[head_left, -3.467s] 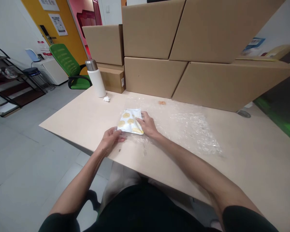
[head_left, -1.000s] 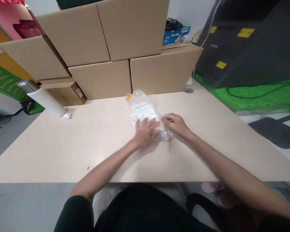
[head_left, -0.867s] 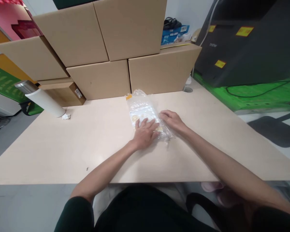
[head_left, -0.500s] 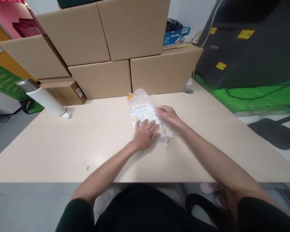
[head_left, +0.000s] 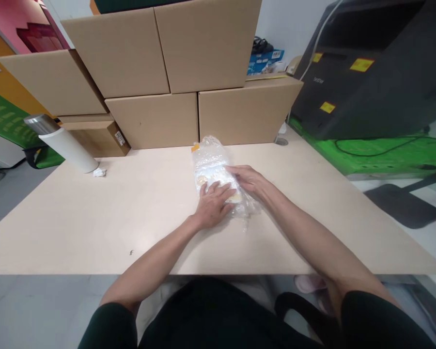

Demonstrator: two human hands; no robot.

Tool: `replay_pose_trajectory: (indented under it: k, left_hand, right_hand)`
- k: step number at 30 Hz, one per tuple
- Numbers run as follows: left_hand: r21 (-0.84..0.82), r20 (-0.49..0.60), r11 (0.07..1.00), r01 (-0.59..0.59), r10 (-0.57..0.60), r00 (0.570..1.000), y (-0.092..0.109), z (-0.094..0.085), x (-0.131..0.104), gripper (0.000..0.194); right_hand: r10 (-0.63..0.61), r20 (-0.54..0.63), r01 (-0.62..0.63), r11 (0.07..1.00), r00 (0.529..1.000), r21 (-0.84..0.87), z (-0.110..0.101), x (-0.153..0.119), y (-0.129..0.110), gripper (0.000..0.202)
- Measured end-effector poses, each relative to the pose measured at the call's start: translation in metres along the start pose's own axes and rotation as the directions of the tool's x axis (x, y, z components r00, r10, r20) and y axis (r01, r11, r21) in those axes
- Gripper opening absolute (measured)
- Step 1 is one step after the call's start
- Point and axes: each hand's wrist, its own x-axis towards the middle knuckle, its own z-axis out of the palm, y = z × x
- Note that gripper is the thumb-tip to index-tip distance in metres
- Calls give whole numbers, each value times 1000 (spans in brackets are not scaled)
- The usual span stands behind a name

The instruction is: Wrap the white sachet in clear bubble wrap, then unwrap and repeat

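Observation:
A crinkled clear bubble-wrap package (head_left: 211, 154) lies on the light wooden table, with a white-and-blue item and yellowish patches showing through. My left hand (head_left: 213, 206) rests flat on its lower part, fingers spread. From the right side, my right hand (head_left: 249, 178) grips the loose bubble wrap, its fingertips reaching over the package; the thumb is partly hidden. An orange strip (head_left: 195, 147) shows at the package's upper left corner. Wrap also spreads out below my right hand.
Stacked cardboard boxes (head_left: 152, 121) line the table's back. A white bottle with a metal lid (head_left: 70, 149) stands at the left beside a crumpled white scrap (head_left: 99, 172). A dark machine (head_left: 352, 92) stands on a green surface (head_left: 378, 157) at the right.
My right hand has moved left over the package with the edge of the wrap, its fingers straighter now. My left hand stays pressed on the package. The view has shifted slightly.

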Motion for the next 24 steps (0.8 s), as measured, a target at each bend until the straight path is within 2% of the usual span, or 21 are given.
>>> replay_pose_trajectory:
  k: [2,6,9,12,14,16,17,18,20,22,24]
  left_hand:
    - [-24,4,1000,6,-5,1000,0,-2,-2,46]
    - [-82,-3,997,-14,14,1000,0,-3,-4,50]
    - [-128,-90,990,-62,51,995,-2,-10,-3,48]
    - [-110,-283,994,-7,-25,959,-13,-32,1,51]
    - [-120,-360,990,68,-107,927,-25,-52,2,58]
    - [-198,-318,973,115,-175,932,-40,-72,0,61]
    - [-281,-239,953,112,-183,954,-48,-80,-2,58]
    - [-393,-139,915,95,-161,977,-54,-87,-4,57]
    - [-640,37,765,64,-53,998,-64,-94,-9,58]
    - [-827,97,557,70,19,995,-68,-95,-12,70]
    - [-927,89,362,100,-48,995,-65,-90,-12,85]
  right_hand:
    - [30,56,-33,998,998,61,5,-5,0,16]
    - [19,91,-33,987,996,156,10,-8,3,22]
    - [-41,126,13,977,991,214,6,-10,4,32]
    - [-110,186,62,968,976,244,1,-22,0,45]
    - [-136,258,81,974,956,211,-1,-37,-4,49]
    - [-158,327,111,981,932,157,-2,-54,-9,49]
    - [-173,348,133,982,921,136,-2,-62,-11,47]
    - [-193,353,159,979,915,125,-2,-69,-13,46]
    - [-240,311,208,969,919,134,1,-77,-15,43]
    - [-280,224,246,954,933,169,4,-77,-14,40]
    - [-305,124,274,937,944,215,7,-71,-10,40]
